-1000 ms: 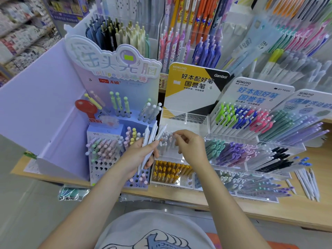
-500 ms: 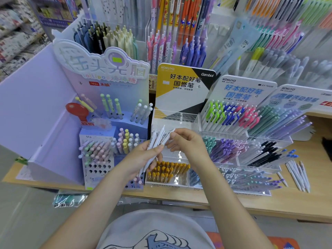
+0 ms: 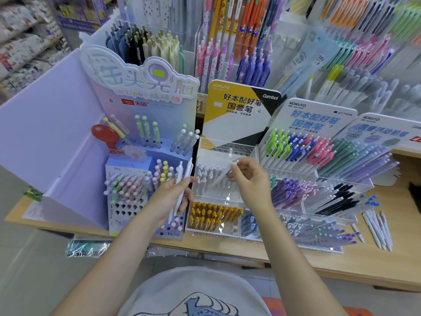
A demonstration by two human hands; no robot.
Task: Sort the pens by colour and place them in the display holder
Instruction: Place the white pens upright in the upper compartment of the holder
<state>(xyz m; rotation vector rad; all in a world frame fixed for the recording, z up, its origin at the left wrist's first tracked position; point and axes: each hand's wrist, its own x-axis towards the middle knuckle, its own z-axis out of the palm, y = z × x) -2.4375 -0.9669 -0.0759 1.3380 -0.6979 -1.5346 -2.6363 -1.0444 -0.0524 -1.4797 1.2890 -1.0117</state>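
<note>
Two white pens [image 3: 181,190] stand in the left hand [image 3: 169,197], fingers curled round their barrels, caps tipped toward twelve o'clock; they read as stock waiting its turn. At three o'clock from them the right hand [image 3: 249,181] pinches a single pale pen [image 3: 224,175] between thumb and fingertips, slanting it down into the middle tier of the clear display holder [image 3: 227,147], where a small cluster of matching pale pens already sits at the tier's nine o'clock side. That angle, I judge, follows the slope of the tier so the pen can slide in beside its own colour. Most of that tier toward three o'clock looks unfilled, so there is room to lower the pen, though the clear front wall is hard to see and could catch the tip. Below, at six o'clock, a tier of yellow pens [image 3: 214,216] is packed tight. Just beside the left hand at nine o'clock, the lilac peg stand [image 3: 127,169] bristles with round-topped pens, leaving little sideways clearance. Far out at four o'clock, loose white pens [image 3: 377,229] lie on the wooden counter [image 3: 387,263].
</note>
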